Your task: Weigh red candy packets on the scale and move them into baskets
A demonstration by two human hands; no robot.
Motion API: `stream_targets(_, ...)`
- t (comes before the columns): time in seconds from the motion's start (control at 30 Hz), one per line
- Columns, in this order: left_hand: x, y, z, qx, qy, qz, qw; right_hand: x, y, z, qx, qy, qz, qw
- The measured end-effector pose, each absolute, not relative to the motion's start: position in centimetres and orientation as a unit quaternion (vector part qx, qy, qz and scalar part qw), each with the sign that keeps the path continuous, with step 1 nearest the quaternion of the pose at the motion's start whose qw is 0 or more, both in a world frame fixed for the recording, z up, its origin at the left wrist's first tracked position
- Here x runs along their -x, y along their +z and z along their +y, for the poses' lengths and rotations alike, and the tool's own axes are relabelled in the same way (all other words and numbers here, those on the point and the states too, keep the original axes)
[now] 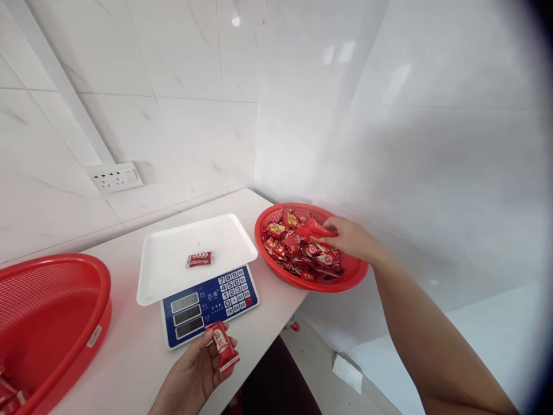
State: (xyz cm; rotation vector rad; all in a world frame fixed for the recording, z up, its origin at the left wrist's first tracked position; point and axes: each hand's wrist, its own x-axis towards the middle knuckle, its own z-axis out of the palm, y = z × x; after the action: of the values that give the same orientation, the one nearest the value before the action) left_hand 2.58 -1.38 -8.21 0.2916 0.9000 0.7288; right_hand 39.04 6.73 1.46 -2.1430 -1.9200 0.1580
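Between the thumb and fingers of my left hand (199,363) is a red wrapped candy (223,347), held just in front of the scale's display. My right hand (349,235) reaches over the right-hand red basket (354,279), its fingers closed on a red packet (316,230). Beneath it lies a heap of red wrapped candies (294,245), partly covered by the hand and packet. A single dark red wrapped candy (200,259) rests on the white tray (166,248) of the digital scale (211,305).
Another red basket (101,282) stands at the left, with a few wrapped items (11,395) at its lower edge of view. The white table (276,314) meets a tiled wall bearing a power socket (114,177). A white object (348,373) lies on the floor at right.
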Motion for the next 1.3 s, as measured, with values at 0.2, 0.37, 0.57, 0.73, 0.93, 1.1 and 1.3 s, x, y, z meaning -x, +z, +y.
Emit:
stream_targets(0.2, -2.5, -8.3, -2.0, -0.128, 0.355, 0.395, 0.838, -27.6, 1.7, 8.7, 0.617, 0.069, -0.75, 0.23)
stream_targets(0.37, -1.3, -8.0, -2.5, -0.118, 0.382, 0.392, 0.829, -19.2, -0.9, 13.0, 0.592, 0.022, -0.764, 0.256)
stream_targets(0.57, 0.6, -7.8, -3.1, -0.119, 0.411, 0.409, 0.806, -15.2, -3.4, 14.4, 0.502, 0.187, -0.806, 0.251)
stream_targets(0.73, 1.1, -8.4, -3.7, -0.121, 0.407, 0.389, 0.817, -17.9, -2.9, 8.2, 0.443, 0.285, -0.766, 0.369)
stream_targets(0.93, -1.3, -9.2, -3.4, -0.166, 0.358, 0.338, 0.855, -20.0, -6.2, -0.6, 0.417, 0.518, -0.678, 0.314)
stream_targets(1.1, -4.2, -10.0, -3.3, -0.255, 0.306, 0.322, 0.859, -20.0, -8.3, -3.4, 0.426, 0.587, -0.616, 0.309)
stream_targets(1.3, -5.3, -10.5, -3.3, -0.26, 0.286, 0.328, 0.862, -22.3, -5.9, -4.1, 0.44, 0.5, -0.67, 0.328)
